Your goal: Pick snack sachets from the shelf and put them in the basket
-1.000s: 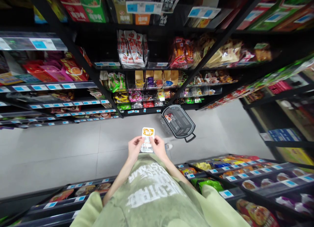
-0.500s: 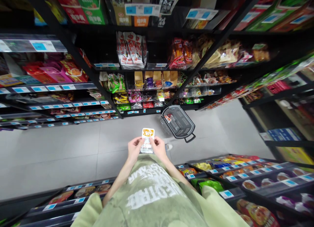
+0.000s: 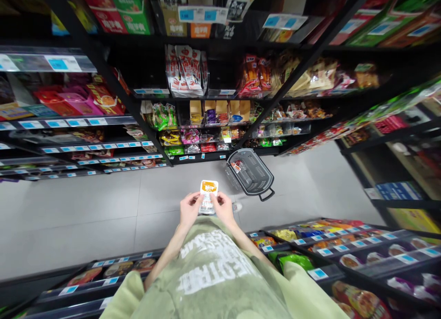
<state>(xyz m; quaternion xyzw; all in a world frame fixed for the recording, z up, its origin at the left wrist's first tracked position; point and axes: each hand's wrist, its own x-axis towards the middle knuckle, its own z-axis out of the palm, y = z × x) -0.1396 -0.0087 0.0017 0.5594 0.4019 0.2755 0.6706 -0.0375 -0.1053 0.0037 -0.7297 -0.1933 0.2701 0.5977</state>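
A small white snack packet with an orange label at its far end is held in front of my shirt. My left hand grips its left edge, thumb on top. On the other edge, my right hand pinches it the same way. The side facing up carries small print, too small to read, and the fingers beneath the packet are hidden. A grey shopping basket stands on the floor ahead to the right of my hands, with a red and white packet inside.
Black shelves with bagged snacks rise ahead. More shelving with bowls and bags lies close behind me on both sides. Grey tiled floor runs between them. A shoe tip shows beside my right hand.
The packet has tilted slightly between my fingers, and its far end has shifted a little to the right. Both hands keep their hold; the basket has not moved.
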